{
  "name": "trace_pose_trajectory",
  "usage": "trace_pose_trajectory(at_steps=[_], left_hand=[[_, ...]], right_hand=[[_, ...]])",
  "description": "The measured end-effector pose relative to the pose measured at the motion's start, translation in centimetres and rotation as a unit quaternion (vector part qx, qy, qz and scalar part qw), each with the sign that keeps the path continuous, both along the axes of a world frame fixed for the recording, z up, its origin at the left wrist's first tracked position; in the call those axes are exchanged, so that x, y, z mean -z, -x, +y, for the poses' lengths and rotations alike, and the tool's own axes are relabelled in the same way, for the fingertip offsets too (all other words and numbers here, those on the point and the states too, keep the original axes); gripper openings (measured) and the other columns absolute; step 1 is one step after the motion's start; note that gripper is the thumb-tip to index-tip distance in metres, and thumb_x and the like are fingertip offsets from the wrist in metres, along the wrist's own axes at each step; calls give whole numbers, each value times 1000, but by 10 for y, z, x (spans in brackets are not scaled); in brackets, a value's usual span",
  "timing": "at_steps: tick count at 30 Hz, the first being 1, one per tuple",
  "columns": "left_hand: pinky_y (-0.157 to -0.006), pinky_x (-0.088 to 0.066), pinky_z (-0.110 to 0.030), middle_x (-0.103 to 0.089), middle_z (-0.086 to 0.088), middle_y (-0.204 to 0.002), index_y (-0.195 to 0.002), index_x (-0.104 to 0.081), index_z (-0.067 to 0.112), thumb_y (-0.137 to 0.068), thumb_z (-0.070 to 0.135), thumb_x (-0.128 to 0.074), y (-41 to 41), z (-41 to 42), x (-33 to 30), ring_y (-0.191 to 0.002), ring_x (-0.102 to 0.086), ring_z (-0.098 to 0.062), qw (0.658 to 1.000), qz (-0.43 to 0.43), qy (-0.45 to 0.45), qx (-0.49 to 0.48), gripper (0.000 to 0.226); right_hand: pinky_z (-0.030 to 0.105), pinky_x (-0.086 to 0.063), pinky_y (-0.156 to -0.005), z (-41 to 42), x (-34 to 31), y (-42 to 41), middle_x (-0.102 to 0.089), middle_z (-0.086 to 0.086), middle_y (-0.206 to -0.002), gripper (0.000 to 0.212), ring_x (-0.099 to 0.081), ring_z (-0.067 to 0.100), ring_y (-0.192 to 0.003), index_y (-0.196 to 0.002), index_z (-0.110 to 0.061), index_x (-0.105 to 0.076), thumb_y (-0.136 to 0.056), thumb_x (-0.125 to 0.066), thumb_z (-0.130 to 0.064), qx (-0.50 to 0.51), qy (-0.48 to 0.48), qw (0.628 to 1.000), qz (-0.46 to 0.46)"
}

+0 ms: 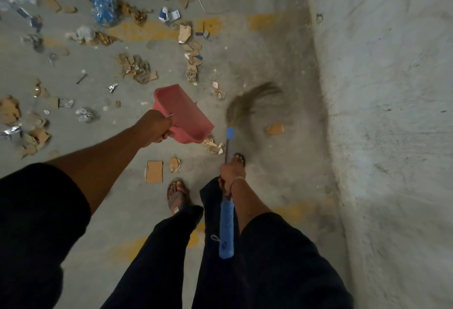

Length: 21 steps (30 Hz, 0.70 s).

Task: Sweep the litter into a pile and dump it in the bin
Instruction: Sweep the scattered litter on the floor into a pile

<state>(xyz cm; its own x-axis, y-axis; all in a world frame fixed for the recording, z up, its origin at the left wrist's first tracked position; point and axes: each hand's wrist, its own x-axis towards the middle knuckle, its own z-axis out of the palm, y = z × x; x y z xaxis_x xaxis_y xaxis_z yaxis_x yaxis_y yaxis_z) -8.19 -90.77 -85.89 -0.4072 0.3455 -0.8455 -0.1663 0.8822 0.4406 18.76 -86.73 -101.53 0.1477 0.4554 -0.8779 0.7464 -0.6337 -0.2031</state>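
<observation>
My left hand (155,127) grips the handle of a red dustpan (182,113), held above the concrete floor. My right hand (230,176) is closed around the blue-wrapped handle of a grass broom (226,220). The broom's bristle head (250,102) is blurred, low over the floor near the wall. Litter lies scattered over the floor: cardboard scraps (154,171), crumpled foil (84,113), a blue plastic wrapper (103,10) and paper bits (169,14). One brown scrap (275,128) lies to the right of the bristles. No bin is in view.
A rough whitewashed wall (392,88) runs along the right side. My two sandalled feet (177,197) stand just below the dustpan. Faded yellow paint marks (147,32) cross the floor. Most litter is spread over the upper left.
</observation>
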Motion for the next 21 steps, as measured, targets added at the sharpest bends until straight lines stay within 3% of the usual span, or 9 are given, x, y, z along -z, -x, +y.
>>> trace_pose_trajectory(at_steps=[1,3,5,7,9,12,14,17,21], left_hand=[[-42,-38,-20,-73,-27,-93,-108,-65,-6,-104,33,-55,1,-5,1,-50,-48,-14,1000,3,3,-2,41],[-45,-37,-22,-71,-23,-86,-105,-64,-5,-104,32,-54,2,-14,0,-51,-47,-15,1000,5,8,-8,38],[-48,-37,-24,-70,-20,-82,-103,-63,-4,-104,31,-55,3,-21,-2,-51,-47,-15,1000,7,9,-13,36],[-48,-38,-24,-71,-21,-85,-100,-63,-3,-102,33,-57,4,-26,-3,-51,-47,-15,1000,10,7,-13,36],[-48,-38,-24,-72,-25,-90,-93,-63,1,-102,33,-57,3,-28,-5,-51,-48,-16,1000,11,2,-11,33],[-49,-38,-25,-73,-26,-93,-89,-63,4,-103,32,-56,-1,-28,-8,-52,-48,-16,1000,11,-5,2,32],[-50,-38,-25,-72,-25,-90,-97,-66,0,-103,32,-56,-7,-26,-10,-52,-48,-16,1000,8,-7,15,34],[-50,-37,-25,-71,-21,-84,-106,-66,-3,-103,33,-55,-16,-22,-11,-51,-46,-15,1000,-6,-8,28,37],[-48,-37,-24,-70,-18,-82,-106,-65,-3,-103,32,-55,-28,-20,-5,-49,-46,-13,999,-16,-14,38,36]], right_hand=[[30,-56,-63,-1,-30,16,-66,6,-104,63,-62,18,-71,-144,-26,-45,-82,-53,-21,-17,6,1000,10],[37,-58,-61,4,-100,42,-68,10,-84,50,-63,23,-64,-137,-27,-53,-89,-47,-17,-105,4,994,27],[44,-63,-68,6,-108,50,-71,11,-86,53,-64,24,-66,-141,-31,-49,-89,-46,-20,-148,-1,988,44],[42,-62,-63,3,-112,53,-72,12,-96,61,-64,24,-68,-146,-42,-42,-89,-46,-22,-145,-25,987,60],[32,-54,-53,-1,-115,50,-72,9,-95,64,-63,22,-63,-149,-48,-35,-91,-47,-25,-102,-51,991,70],[29,-48,-49,-4,-116,37,-71,9,-91,63,-57,18,-54,-150,-48,-34,-92,-49,-30,-4,-86,992,88],[29,-49,-49,-5,-111,24,-71,13,-94,62,-54,16,-50,-150,-44,-39,-92,-50,-25,56,-107,989,89],[25,-42,-41,-5,-109,-2,-60,12,-83,62,-47,15,-40,-150,-38,-42,-93,-45,-15,148,-116,979,73],[20,-39,-35,-4,-102,-34,-55,9,-71,60,-47,17,-43,-156,-25,-35,-98,-39,-9,168,-117,979,7]])
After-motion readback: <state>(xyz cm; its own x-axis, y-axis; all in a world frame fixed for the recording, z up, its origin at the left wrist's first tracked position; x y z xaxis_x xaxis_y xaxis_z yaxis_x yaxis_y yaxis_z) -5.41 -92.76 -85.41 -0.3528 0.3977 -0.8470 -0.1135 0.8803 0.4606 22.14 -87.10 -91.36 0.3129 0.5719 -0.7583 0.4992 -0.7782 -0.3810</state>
